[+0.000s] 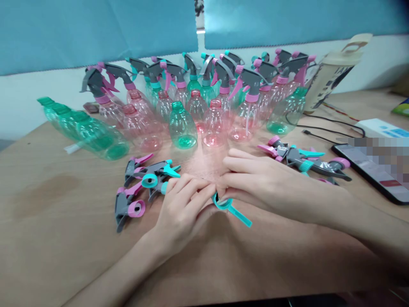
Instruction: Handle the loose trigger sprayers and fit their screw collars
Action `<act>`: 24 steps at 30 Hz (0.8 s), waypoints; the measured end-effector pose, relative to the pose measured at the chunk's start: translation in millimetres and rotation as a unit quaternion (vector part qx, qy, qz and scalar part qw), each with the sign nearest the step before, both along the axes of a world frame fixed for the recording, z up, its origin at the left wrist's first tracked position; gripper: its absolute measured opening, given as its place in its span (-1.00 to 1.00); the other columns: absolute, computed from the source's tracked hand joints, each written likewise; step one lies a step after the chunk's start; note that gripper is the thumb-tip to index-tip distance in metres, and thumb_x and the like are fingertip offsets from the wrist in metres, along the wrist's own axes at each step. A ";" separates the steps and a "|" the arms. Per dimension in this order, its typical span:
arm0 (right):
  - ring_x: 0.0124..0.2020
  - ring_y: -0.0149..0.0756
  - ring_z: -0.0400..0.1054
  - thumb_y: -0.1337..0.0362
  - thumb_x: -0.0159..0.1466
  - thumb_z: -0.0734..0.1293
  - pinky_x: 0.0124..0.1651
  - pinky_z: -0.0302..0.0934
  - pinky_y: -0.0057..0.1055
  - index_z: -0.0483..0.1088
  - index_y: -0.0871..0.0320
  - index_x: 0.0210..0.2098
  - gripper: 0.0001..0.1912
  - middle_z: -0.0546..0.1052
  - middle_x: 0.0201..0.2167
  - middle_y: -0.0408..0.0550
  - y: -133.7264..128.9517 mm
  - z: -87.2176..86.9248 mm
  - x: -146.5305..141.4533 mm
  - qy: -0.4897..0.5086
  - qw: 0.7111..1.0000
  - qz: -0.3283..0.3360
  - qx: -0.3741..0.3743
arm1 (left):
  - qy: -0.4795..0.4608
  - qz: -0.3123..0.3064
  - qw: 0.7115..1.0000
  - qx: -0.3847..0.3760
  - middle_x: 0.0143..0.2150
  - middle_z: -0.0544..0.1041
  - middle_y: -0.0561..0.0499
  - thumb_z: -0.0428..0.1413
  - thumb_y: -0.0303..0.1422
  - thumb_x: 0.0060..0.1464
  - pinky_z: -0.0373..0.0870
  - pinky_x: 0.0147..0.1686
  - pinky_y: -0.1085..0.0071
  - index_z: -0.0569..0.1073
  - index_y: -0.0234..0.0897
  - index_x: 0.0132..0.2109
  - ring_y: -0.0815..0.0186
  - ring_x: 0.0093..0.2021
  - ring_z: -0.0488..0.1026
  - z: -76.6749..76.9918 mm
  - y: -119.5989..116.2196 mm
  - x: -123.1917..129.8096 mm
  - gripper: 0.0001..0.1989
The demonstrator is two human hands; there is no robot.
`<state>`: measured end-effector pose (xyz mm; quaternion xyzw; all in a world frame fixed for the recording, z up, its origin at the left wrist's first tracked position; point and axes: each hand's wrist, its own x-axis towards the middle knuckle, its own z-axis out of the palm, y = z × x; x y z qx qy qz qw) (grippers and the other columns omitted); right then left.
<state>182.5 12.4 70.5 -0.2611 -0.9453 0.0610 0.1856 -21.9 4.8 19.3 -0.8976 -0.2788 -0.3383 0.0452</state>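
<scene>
Wooden table: one tumbler, one phone; two hands, fingers closed on one turquoise sprayer part.

Cream tumbler: dark letters "IAM", rest unclear. White box: blue print unreadable.

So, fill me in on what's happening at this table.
A person's left hand and right hand meet at a turquoise part with a ring and a strip, partly hidden. Loose spray heads lie on either side. Beyond are clear green and pink bottles: some open-necked, others with spray heads fitted.
</scene>
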 end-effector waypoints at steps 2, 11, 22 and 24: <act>-0.24 -0.29 0.20 0.38 0.36 0.12 -0.24 0.11 -0.36 0.41 0.22 -0.40 -0.71 0.39 -0.38 -0.03 0.1 2.2 2.3 -0.010 1.000 0.000 -0.013 | 0.002 0.003 1.000 -0.005 -0.28 0.48 -0.06 0.02 -0.39 0.21 0.14 -0.32 0.30 0.37 -0.32 -0.13 0.24 -0.27 0.33 -0.1 0.8 -0.7 -0.88; -0.22 -0.29 0.26 0.28 0.34 0.15 -0.26 0.16 -0.40 0.39 0.15 -0.37 -0.77 0.38 -0.29 -0.05 -0.6 21.7 16.0 0.100 0.992 -0.069 0.027 | -0.025 0.016 1.000 -0.007 -0.28 0.47 -0.05 0.05 -0.39 0.18 0.12 -0.32 0.31 0.38 -0.32 -0.07 0.24 -0.28 0.32 -3.7 2.9 5.0 -0.82; -0.40 -0.46 0.39 0.39 0.29 0.22 -0.37 0.21 -0.54 0.34 0.15 -0.29 -0.93 0.52 -0.38 -0.20 -10.7 9.3 4.0 0.185 0.977 -0.102 -0.028 | -0.084 0.008 0.982 -0.170 -0.28 0.44 0.03 0.14 -0.28 0.12 0.16 -0.22 0.32 0.39 -0.25 -0.09 0.28 -0.25 0.34 2.2 -4.9 6.5 -0.76; -0.41 -0.49 0.40 0.38 0.28 0.25 -0.38 0.21 -0.57 0.32 0.15 -0.25 -0.95 0.51 -0.38 -0.22 -10.1 7.4 3.8 0.190 0.976 -0.092 -0.057 | -0.091 0.008 0.981 -0.172 -0.29 0.43 0.03 0.13 -0.26 0.12 0.16 -0.25 0.33 0.39 -0.25 -0.09 0.29 -0.27 0.34 1.5 -5.0 6.9 -0.76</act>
